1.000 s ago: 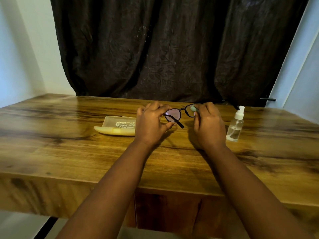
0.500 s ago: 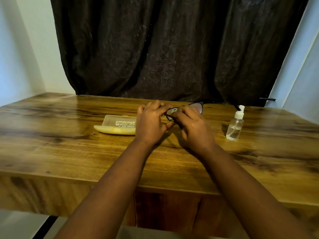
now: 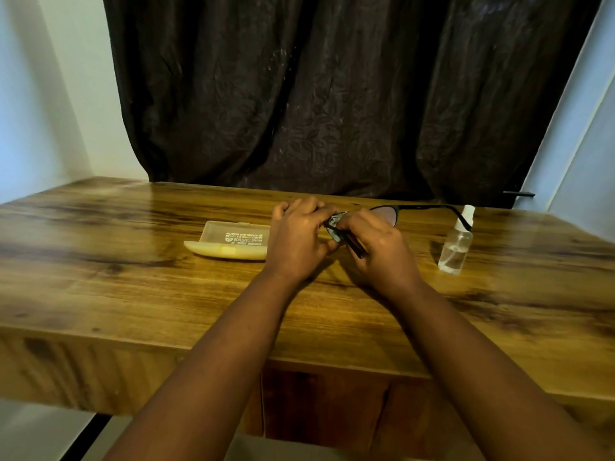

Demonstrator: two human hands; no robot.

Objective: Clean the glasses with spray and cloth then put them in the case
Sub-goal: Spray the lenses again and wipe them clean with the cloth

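Here, hands: the left hand point(image 3: 298, 239) and right hand point(image 3: 377, 247) meet above the middle of the table, knuckles toward the camera, fingers of both curled in.
Left hand: it grips the black-framed glasses point(image 3: 387, 216) at their left end, fingers bent round the frame.
Right hand: its fingertips pinch the small pale blue-green cloth point(image 3: 336, 224) against the left lens; only a crumpled corner of the cloth shows between the two hands.
Glasses: held off the wood, unfolded; the right lens sticks out past the right hand, one temple runs rightward to the spray bottle, the other slants down between the hands.
Case: the pale yellow translucent plastic case point(image 3: 229, 242) lies open on the table just left of the left hand, lid laid back with printed lettering showing; whether the hand touches it I cannot tell.
Spray: the small clear plastic spray bottle with a white nozzle point(image 3: 456, 242) stands upright to the right, the temple tip crossing in front of its neck.
Table: the glossy brown wood-grain table point(image 3: 116, 287) has bare stretches left of the case, right of the bottle and along the near edge under the forearms.
Behind: a dark crumpled curtain point(image 3: 332, 94) hangs close along the far edge.
Sides: pale walls at left and right.
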